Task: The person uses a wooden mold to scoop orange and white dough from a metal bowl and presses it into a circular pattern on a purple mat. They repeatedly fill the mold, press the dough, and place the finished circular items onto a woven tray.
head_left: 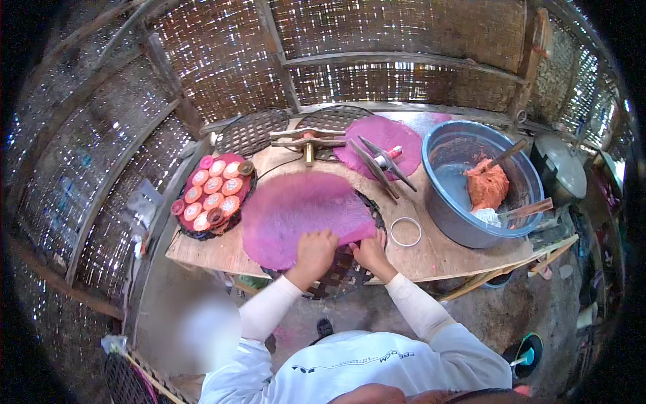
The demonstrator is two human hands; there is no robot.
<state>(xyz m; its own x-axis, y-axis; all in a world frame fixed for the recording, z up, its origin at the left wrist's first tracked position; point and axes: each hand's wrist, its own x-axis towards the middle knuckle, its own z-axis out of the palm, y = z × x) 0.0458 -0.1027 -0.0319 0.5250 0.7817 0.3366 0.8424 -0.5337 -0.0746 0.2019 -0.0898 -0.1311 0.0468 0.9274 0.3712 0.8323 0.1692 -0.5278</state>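
A large round pink sheet lies over a black woven round mat at the table's front. My left hand is closed on the sheet's near edge, fingertips curled onto it. My right hand pinches the sheet's right front edge, which is folded over. Just right of the sheet lies a white ring. Behind the sheet, metal-and-wood presses rest, one on another pink round sheet.
A black tray of orange discs sits left on the plywood table. A blue tub with orange paste and two sticks stands right, beside a lidded pot. Woven mats lie behind. A blurred patch covers the lower left.
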